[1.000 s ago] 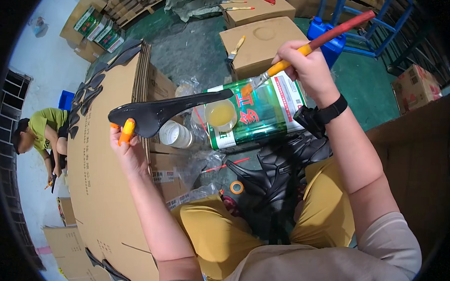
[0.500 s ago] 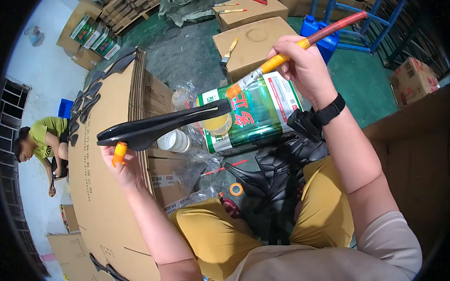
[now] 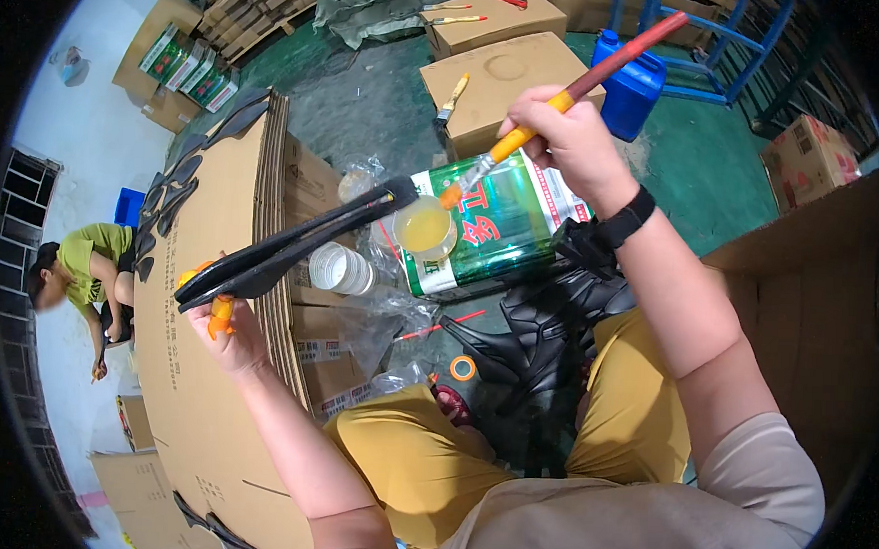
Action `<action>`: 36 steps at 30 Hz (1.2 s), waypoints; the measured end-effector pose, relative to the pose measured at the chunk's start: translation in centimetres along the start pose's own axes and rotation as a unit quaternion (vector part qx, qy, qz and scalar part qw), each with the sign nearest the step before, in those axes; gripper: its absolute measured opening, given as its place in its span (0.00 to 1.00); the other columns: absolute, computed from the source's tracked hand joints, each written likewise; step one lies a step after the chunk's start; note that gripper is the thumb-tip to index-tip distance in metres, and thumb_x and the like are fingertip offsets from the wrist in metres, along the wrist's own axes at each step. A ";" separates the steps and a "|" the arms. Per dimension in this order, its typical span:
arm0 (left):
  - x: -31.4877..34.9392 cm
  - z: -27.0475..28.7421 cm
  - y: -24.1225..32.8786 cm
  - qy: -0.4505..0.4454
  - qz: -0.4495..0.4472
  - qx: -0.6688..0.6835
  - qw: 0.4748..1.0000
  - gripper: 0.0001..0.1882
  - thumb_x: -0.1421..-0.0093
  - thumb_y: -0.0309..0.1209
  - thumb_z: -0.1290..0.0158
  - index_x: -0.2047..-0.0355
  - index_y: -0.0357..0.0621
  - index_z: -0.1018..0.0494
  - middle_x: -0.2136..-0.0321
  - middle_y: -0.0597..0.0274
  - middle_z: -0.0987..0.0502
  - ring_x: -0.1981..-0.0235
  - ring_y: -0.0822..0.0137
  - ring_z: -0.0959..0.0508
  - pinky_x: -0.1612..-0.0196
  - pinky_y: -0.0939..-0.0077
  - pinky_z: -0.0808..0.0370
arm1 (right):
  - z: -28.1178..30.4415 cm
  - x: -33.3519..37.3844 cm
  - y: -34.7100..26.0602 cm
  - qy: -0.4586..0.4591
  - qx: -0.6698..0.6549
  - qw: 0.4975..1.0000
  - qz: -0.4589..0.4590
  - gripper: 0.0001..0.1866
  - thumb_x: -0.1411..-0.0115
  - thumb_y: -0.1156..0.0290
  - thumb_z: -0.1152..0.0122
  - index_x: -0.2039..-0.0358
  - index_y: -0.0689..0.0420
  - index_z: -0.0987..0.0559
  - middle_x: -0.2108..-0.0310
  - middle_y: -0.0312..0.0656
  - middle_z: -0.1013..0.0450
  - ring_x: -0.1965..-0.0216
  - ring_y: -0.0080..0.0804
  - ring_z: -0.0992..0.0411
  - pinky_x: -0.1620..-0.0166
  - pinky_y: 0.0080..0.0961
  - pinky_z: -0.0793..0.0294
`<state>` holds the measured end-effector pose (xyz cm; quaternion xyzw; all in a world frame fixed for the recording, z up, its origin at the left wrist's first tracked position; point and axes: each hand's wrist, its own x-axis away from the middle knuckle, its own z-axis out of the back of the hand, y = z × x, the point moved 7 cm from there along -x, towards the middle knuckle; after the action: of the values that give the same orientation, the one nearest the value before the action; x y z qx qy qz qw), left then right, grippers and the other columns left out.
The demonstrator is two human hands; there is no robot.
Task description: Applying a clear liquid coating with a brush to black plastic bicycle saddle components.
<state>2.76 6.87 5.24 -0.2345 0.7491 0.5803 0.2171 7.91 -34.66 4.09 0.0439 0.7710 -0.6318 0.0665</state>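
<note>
Saddle point(image 3: 275, 261): black, long, broad at one end, tapering to a narrow nose; groove running lengthwise, glossy highlights along the edges. Up in the air, slanted, broad end above the cardboard stack point(image 3: 214, 363), nose just beside the cup point(image 3: 445, 250) in view. Pinched at the broad end between thumb and fingers of the left hand point(image 3: 232, 343), orange coverings on fingertips. Right hand point(image 3: 570, 139) pinching the brush point(image 3: 560, 102) by its yellow handle section, red beyond; orange bristles at the cup's rim, cannot tell if touching.

Green floor point(image 3: 695, 167), greyish and scuffed in places. White wall point(image 3: 85, 156) far left. Cardboard stack brown, laid-out saddles point(image 3: 240, 120) along its far side. Person point(image 3: 100, 248) in yellow-green top beyond it, bent over. Brown box point(image 3: 504, 78) ahead, spare brush point(image 3: 452, 96) on top. Green can point(image 3: 504, 224) lying flat, cup of yellowish liquid at its left end. Black saddle pile point(image 3: 554, 327) on floor, near the knees. Blue jug point(image 3: 628, 97) past right hand. Tape roll point(image 3: 454, 369), orange, on floor.
</note>
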 end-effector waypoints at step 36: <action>3.3 -16.6 5.8 -0.261 -0.188 -0.465 0.825 0.05 0.62 0.29 0.44 0.81 0.52 0.22 0.74 0.69 0.22 0.63 0.65 0.24 0.39 0.51 0.47 | -1.8 -3.1 1.0 -0.099 0.011 0.994 -0.036 0.09 0.47 0.68 0.48 0.77 0.59 0.23 0.81 0.32 0.30 0.85 0.11 0.40 0.82 0.10 0.44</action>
<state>-4.21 -8.31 11.56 -0.2838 0.2477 0.8473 0.3744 11.07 -32.64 3.99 -0.0462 0.7548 -0.6433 0.1194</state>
